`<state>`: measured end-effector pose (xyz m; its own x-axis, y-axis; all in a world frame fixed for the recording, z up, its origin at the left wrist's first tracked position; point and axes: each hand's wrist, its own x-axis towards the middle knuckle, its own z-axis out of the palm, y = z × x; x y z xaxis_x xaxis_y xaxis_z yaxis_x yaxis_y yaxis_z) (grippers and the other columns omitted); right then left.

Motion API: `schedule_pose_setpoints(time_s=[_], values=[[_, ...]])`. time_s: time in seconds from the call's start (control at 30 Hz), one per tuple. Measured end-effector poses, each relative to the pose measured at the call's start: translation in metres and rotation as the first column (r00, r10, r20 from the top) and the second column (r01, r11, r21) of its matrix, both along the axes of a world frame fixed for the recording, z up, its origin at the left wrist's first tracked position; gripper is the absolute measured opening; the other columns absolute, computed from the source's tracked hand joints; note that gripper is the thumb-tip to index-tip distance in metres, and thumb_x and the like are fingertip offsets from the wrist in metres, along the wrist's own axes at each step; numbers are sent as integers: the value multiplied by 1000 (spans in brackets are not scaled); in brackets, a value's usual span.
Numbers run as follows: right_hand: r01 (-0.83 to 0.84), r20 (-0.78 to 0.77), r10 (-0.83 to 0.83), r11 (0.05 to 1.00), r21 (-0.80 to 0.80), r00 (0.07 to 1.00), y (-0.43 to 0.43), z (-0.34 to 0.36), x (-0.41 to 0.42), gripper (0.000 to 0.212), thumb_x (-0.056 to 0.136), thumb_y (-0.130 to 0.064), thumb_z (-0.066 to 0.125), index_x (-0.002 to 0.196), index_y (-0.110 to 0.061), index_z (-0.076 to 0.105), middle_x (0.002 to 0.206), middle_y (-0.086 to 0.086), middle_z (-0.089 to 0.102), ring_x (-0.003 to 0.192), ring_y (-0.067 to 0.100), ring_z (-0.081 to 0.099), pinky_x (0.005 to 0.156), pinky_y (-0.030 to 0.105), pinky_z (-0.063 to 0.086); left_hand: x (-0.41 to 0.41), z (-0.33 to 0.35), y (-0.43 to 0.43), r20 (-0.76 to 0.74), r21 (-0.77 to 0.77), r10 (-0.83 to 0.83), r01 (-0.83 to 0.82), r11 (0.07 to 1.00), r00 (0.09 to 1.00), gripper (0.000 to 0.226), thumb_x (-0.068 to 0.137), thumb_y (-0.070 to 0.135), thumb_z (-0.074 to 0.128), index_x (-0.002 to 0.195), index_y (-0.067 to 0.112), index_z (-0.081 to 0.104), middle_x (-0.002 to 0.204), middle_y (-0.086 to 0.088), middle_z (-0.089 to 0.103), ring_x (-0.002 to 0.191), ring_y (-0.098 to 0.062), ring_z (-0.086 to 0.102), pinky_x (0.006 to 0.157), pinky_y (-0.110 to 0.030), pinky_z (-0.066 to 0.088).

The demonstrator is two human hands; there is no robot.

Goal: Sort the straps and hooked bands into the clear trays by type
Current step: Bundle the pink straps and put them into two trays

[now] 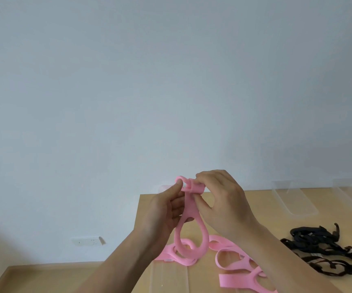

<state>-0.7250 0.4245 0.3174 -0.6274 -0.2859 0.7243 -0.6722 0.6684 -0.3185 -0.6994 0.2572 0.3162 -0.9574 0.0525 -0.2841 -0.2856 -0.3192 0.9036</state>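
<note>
Both hands are raised above the near-left part of the light wooden surface (255, 210), with the wall behind them.

Held between them is one pink rubbery loop strap (192, 210). It hangs roughly upright, with a small ring on top, a narrow neck and a big oval loop below. The bottom of the loop overlaps the pile beneath it in view; can't tell if it touches.

Left hand (166, 210): grip clamped on the strap. Thumb and forefinger pinch the small top ring, and the other fingers lie loosely along the neck.

Right hand (221, 199): grip also clamped on the strap. The fingertips curl round the short wide tab at the top, just beside the ring. The two hands are close together there.

On the surface:
- A pile of pink straps (232, 259) of the same look lies under the hands. It spreads right and toward the camera and is partly covered by the right forearm.
- A heap of black hooked bands (323, 242) lies to the right, tangled and apart from the pink pile. Can't tell the count.
- A far clear plastic tray (293, 199) and a second far clear tray (348, 191) sit side by side at the back right, near the wall.
- A near clear tray (168, 275) sits at bottom centre, just beside the pink pile. Its outline is faint.

Also in view are a white wall socket (86, 241) low on the left and a wooden floor (33, 278) below it.
</note>
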Motion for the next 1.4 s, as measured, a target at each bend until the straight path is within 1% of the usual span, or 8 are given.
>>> schedule_pose_setpoints(time_s=[0.13, 0.37, 0.5, 0.6, 0.93, 1.07, 1.23, 1.4], values=[[-57, -22, 57, 998, -3, 998, -1, -1, 4, 11, 81, -2, 70, 89, -10, 70, 94, -3, 69, 92, 20, 60, 78, 31, 51, 1, 4, -4, -14, -7, 1, -1, 1000, 1000, 63, 80, 49, 75, 115, -3, 73, 116, -26, 73, 98, -34, 72, 98, -50, 55], [-18, -1, 18, 998, 56, 1000, -3, 1, 7, 30, 72, -1, 75, 99, -15, 72, 91, -9, 64, 94, 18, 52, 83, 24, 45, -3, 6, -8, -7, 8, 13, -13, 1000, 1000, 75, 89, 61, 59, 115, -9, 69, 113, -25, 73, 90, -34, 68, 87, -49, 54], [43, 37, -50, 983, 178, 998, -6, -2, 11, 42, 73, -15, 75, 115, -16, 68, 110, -2, 58, 107, 21, 48, 91, 29, 46, -3, 6, -8, -13, -2, 32, -32, 999, 999, 69, 95, 60, 52, 112, -2, 75, 112, -27, 74, 91, -35, 70, 95, -53, 55], [5, 115, -33, 971, 240, 993, -7, -3, 11, 41, 76, -18, 68, 117, -17, 67, 127, 1, 56, 122, 25, 47, 98, 36, 48, -3, 3, -7, -18, 19, 33, -33, 999, 999, 71, 88, 62, 57, 112, -3, 75, 113, -30, 72, 91, -38, 70, 84, -47, 60], [-17, 125, 7, 996, 83, 992, -17, -7, 21, 37, 63, -2, 78, 93, -18, 62, 91, -17, 57, 89, 13, 51, 75, 16, 38, 8, -10, -19, 42, 46, -41, 39, 998, 998, 72, 86, 61, 61, 111, -5, 74, 116, -33, 70, 102, -47, 69, 101, -66, 50], [-4, 85, 3, 1000, 11, 996, -24, -10, 23, 36, 66, 3, 76, 93, -16, 62, 96, -26, 47, 89, 5, 45, 80, 9, 33, 14, -16, -27, 67, 113, -119, 111, 987, 991, 69, 94, 56, 57, 120, -6, 71, 125, -37, 64, 113, -51, 64, 108, -62, 44], [22, 67, -26, 999, 50, 997, -34, -12, 24, 40, 68, 6, 73, 96, -17, 58, 98, -10, 59, 90, 10, 48, 79, 12, 33, 21, -19, -29, 50, 290, -219, 196, 937, 974, 63, 98, 55, 51, 128, 2, 68, 127, -28, 66, 107, -43, 61, 110, -65, 39], [-10, 96, 2, 996, 85, 995, -49, -19, 34, 20, 79, -13, 73, 98, -15, 69, 106, -6, 62, 101, 15, 56, 87, 21, 45, 22, -17, -38, 35, 434, -270, 228, 871, 962, 73, 98, 58, 51, 137, -4, 57, 125, -24, 61, 115, -41, 57, 106, -64, 42]])
